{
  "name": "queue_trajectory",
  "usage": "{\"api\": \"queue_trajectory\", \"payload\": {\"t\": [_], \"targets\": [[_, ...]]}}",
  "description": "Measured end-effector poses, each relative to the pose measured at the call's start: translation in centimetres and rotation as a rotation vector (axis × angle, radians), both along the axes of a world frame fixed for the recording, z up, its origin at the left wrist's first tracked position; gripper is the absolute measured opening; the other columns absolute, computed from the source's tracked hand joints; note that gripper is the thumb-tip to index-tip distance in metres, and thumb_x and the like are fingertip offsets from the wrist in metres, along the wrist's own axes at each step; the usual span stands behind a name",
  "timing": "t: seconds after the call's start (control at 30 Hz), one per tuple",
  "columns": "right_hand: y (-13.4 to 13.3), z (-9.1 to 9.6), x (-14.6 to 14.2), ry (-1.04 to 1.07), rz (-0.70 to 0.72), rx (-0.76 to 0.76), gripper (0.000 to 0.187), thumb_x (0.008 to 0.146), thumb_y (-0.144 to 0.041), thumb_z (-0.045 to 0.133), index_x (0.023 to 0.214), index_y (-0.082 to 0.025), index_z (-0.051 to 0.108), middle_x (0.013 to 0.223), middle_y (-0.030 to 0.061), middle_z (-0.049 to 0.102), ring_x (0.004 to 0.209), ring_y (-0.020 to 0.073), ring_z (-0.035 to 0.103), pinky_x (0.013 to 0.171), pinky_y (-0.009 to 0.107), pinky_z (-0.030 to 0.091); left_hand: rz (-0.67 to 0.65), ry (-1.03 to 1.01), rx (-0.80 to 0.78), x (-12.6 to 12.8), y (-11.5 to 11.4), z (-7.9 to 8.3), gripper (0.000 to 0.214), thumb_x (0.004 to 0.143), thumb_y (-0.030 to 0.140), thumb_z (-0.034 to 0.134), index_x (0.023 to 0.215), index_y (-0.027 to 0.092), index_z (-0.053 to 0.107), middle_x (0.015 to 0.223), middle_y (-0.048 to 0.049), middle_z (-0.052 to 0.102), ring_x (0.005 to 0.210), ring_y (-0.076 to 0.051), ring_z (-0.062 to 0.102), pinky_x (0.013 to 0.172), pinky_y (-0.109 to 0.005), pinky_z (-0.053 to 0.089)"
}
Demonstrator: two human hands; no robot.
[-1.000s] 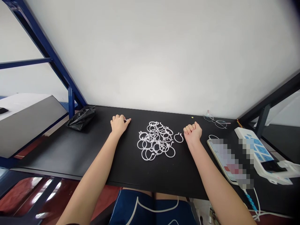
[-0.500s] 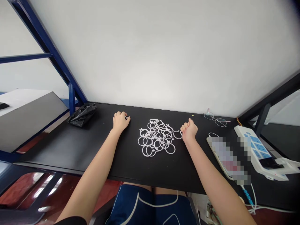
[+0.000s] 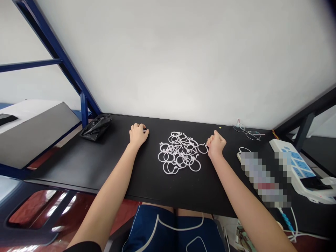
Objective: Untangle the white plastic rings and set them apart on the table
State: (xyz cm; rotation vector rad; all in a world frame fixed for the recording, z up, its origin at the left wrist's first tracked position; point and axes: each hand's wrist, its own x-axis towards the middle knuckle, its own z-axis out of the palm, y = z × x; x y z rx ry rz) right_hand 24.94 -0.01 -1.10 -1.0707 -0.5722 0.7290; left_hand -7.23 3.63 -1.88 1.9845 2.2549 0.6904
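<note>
Several white open rings (image 3: 179,155) with small knobbed ends, like shower curtain rings, lie in a loose overlapping pile on the black table (image 3: 154,185). My left hand (image 3: 138,135) rests on the table to the left of the pile. Its fingers are curled down over a small pale object, mostly hidden. To the right of the pile, my right hand (image 3: 216,145) is closed in a fist, its thumb side up. One single ring (image 3: 202,149) at the pile's right edge lies right beside this fist; I cannot tell whether they touch. Whatever the fist may hold is hidden.
A black plastic bag (image 3: 96,127) sits at the back left. Eyeglasses (image 3: 253,135) lie at the back right. Nearer on the right are a blurred-out phone (image 3: 262,178) on a cable (image 3: 295,220) and a white power strip (image 3: 301,187). A wall (image 3: 168,70) rises behind the table.
The whole view has shifted slightly, so everything appears a little further right. Both hands and the rings keep nearly the same places on the table.
</note>
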Motion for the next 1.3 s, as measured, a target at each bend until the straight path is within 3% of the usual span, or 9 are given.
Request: {"api": "queue_trajectory", "payload": {"t": [0.23, 0.37, 0.47, 0.53, 0.67, 0.87, 1.13, 1.3], "targets": [[0.2, -0.2, 0.2, -0.047, -0.013, 0.0, 0.052, 0.078, -0.038, 0.064, 0.049, -0.023, 0.023, 0.036, -0.0108, 0.024, 0.03, 0.0034, 0.023, 0.03, 0.02, 0.018, -0.076, -0.092, 0.166, 1.0, -0.1, 0.4, 0.019, 0.086, 0.034, 0.056, 0.098, 0.021, 0.063, 0.114, -0.013, 0.058, 0.113, -0.034, 0.05, 0.097, -0.052, 0.04], [0.3, -0.4, 0.2, -0.063, -0.016, -0.001, 0.051, 0.079, -0.037, 0.062, 0.048, -0.023, 0.024, 0.037, -0.0104, 0.025, 0.03, 0.0037, 0.024, 0.03, 0.02, 0.019, -0.29, -0.273, 0.251, 2.4, -0.3, 0.7, 0.018, 0.087, 0.034, 0.055, 0.095, 0.021, 0.063, 0.107, -0.0086, 0.062, 0.108, -0.028, 0.054, 0.098, -0.047, 0.043], [0.2, -0.6, 0.2, -0.08, -0.02, -0.006, 0.051, 0.079, -0.037, 0.062, 0.046, -0.023, 0.025, 0.036, -0.01, 0.025, 0.03, 0.004, 0.025, 0.031, 0.021, 0.021, -0.488, -0.408, 0.181, 3.3, -0.5, 0.8, 0.021, 0.087, 0.039, 0.054, 0.095, 0.021, 0.064, 0.105, -0.0069, 0.064, 0.105, -0.024, 0.057, 0.097, -0.042, 0.046], [0.1, -0.7, 0.2, -0.104, -0.02, -0.008, 0.051, 0.08, -0.037, 0.061, 0.045, -0.023, 0.026, 0.036, -0.0097, 0.026, 0.03, 0.0045, 0.027, 0.031, 0.021, 0.023, -0.544, -0.491, 0.114, 3.5, -0.6, 0.8, 0.024, 0.087, 0.041, 0.055, 0.095, 0.021, 0.064, 0.105, -0.0068, 0.064, 0.104, -0.023, 0.059, 0.093, -0.04, 0.049], [-0.2, -1.0, 0.3, -0.219, -0.03, -0.025, 0.05, 0.082, -0.036, 0.056, 0.042, -0.022, 0.03, 0.036, -0.008, 0.029, 0.033, 0.0059, 0.031, 0.035, 0.023, 0.027, -0.543, -0.571, 0.043, 3.5, -0.5, 0.7, 0.026, 0.085, 0.044, 0.057, 0.096, 0.022, 0.064, 0.106, -0.0061, 0.065, 0.104, -0.022, 0.061, 0.087, -0.037, 0.052], [-0.3, -1.1, 0.1, -0.295, -0.015, -0.05, 0.052, 0.085, -0.034, 0.054, 0.041, -0.022, 0.031, 0.036, -0.0071, 0.03, 0.033, 0.0069, 0.032, 0.037, 0.024, 0.028, -0.591, -0.502, 0.015, 3.7, -0.7, 0.6, 0.027, 0.084, 0.046, 0.058, 0.095, 0.022, 0.065, 0.103, -0.0054, 0.067, 0.101, -0.022, 0.063, 0.093, -0.038, 0.051], [-0.6, -1.2, -0.2, -0.428, 0.074, -0.037, 0.047, 0.081, -0.044, 0.067, 0.052, -0.022, 0.038, 0.043, -0.0073, 0.043, 0.038, 0.0088, 0.044, 0.042, 0.023, 0.035, -0.619, -0.483, 0.011, 3.9, -1.0, 0.5, 0.028, 0.084, 0.046, 0.058, 0.096, 0.021, 0.064, 0.102, -0.0061, 0.068, 0.099, -0.022, 0.063, 0.095, -0.039, 0.05], [-0.9, -0.9, -0.4, -0.468, 0.072, -0.088, 0.045, 0.078, -0.051, 0.069, 0.055, -0.022, 0.043, 0.042, -0.0068, 0.047, 0.038, 0.0093, 0.044, 0.042, 0.024, 0.036, -0.63, -0.461, 0.016, 3.9, -0.9, 0.3, 0.028, 0.084, 0.047, 0.058, 0.096, 0.022, 0.064, 0.102, -0.0067, 0.069, 0.099, -0.022, 0.064, 0.094, -0.039, 0.051]]}}
